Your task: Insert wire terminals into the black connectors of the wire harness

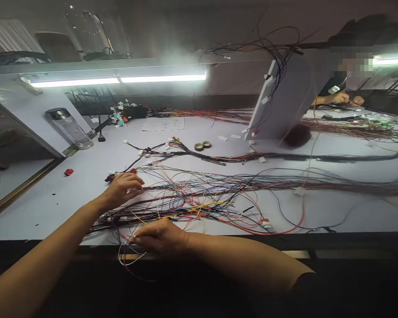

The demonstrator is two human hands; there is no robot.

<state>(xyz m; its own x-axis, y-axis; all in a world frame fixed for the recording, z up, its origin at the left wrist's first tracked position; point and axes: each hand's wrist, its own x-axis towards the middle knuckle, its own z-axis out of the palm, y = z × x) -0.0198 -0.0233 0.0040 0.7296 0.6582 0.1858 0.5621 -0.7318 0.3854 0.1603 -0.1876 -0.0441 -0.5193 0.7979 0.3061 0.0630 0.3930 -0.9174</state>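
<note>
My left hand (123,191) is over the left part of the wire bundle, fingers stretched forward and thumb apart, with nothing visible gripped. Just beyond it are a cluster of dark connectors (110,177) and a red connector (133,171). My right hand (164,236) is at the table's front edge, thumb and fingers pinched on a small white connector (132,238), partly hidden by the fingertips. Loose white and dark wires (120,254) hang in loops below it. Between and beyond my hands, the tangled multicoloured wires (192,198) spread to the right.
Behind lies a black-wrapped harness (205,157) beside two tape rolls (202,145). A glass bottle (69,128), a red connector piece (68,172) and a paper sheet (163,124) are farther left and back. An upright panel (278,101) stands right; a co-worker's hands (346,100) are beyond it.
</note>
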